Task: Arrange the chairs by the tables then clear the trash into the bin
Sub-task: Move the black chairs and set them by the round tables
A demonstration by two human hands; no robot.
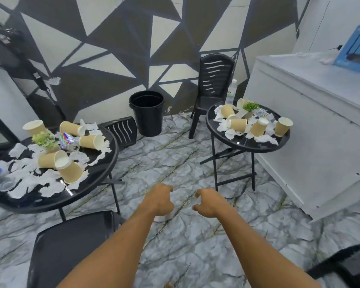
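Left desk (104, 179) and right desk (258, 144) stand on marbled floor (175, 163), strewn with paper cups (237, 124) and torn tissue (50, 183); black bin (147, 113) sits against the patterned wall (112, 38) between them; a chair (214, 75) stands behind the right desk; left hand (160, 199) and right hand (209, 202) hover apart, loosely curled, holding nothing.

readable text: none | can (69, 141) print: blurred | bottle (230, 92) label: too small

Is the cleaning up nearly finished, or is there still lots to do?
Lots left. One chair already stands by the right table. The left hand and right hand hold nothing. Paper cups, torn tissue and a crushed can litter the left table, more cups cover the right one; the bin stands apart.
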